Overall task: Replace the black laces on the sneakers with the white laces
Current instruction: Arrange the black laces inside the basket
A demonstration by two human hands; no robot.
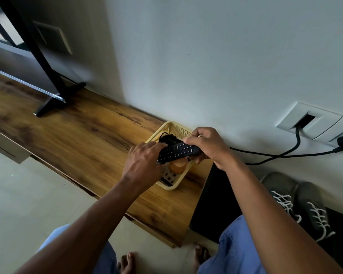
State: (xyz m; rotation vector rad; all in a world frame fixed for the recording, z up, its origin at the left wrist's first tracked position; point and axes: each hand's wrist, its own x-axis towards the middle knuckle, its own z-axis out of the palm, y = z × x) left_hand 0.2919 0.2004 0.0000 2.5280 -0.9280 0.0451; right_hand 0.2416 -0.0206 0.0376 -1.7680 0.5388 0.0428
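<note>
Sneakers (299,206), lower right, already wear white laces. At centre, both hands, left hand (145,163) and right hand (204,145), curl fingers around a remote (176,153) above the yellow basket (174,126), presumably clearing access to black laces (166,138) inside.

Wooden shelf (83,131) carries yellow mesh basket (174,126), black TV stand foot (48,107); sneakers (301,206) on floor.
</note>
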